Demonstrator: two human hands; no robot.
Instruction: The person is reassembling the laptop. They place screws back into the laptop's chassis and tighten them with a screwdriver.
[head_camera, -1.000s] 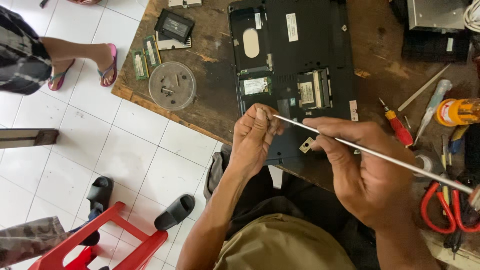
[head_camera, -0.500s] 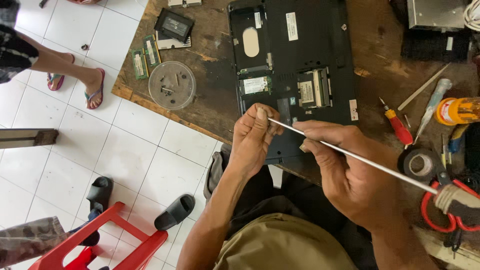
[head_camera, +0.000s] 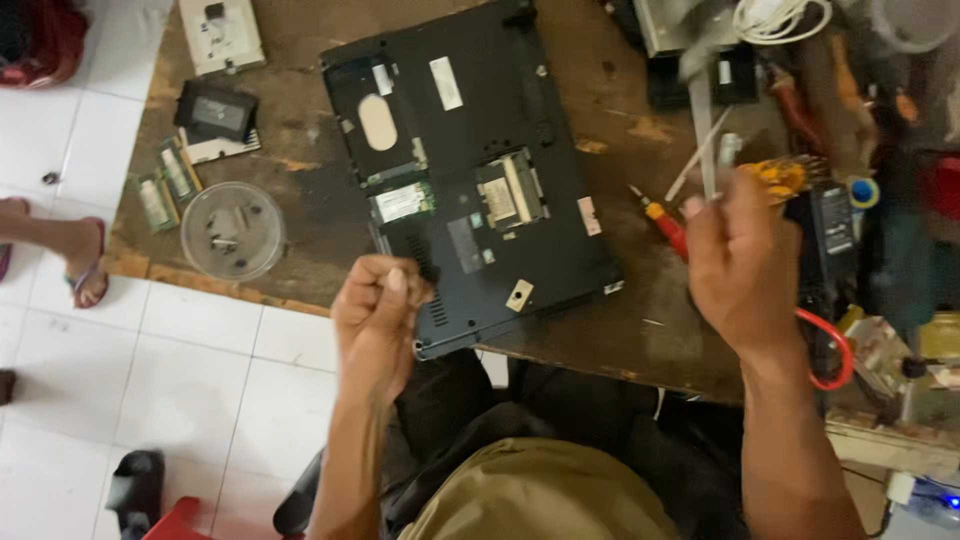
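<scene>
A black laptop (head_camera: 470, 170) lies bottom-up on a worn wooden table (head_camera: 300, 190), with its covers off and the boards inside showing. My left hand (head_camera: 378, 312) is a closed fist just over the laptop's near left corner, and nothing shows in it. My right hand (head_camera: 735, 262) is raised to the right of the laptop. It grips a thin white strip (head_camera: 702, 130), which points up and away and is blurred by motion.
A clear round dish (head_camera: 232, 230) with small screws and two memory modules (head_camera: 165, 185) lie at the table's left. A red-handled screwdriver (head_camera: 662, 226), a black adapter (head_camera: 830, 225), a red cable loop (head_camera: 835, 355) and cluttered tools fill the right. Another person's sandalled foot (head_camera: 85, 262) is on the white tiles.
The strip was stretched between both hands. Now my left hand has let go of it, and my right hand has swung right and up with the strip.
</scene>
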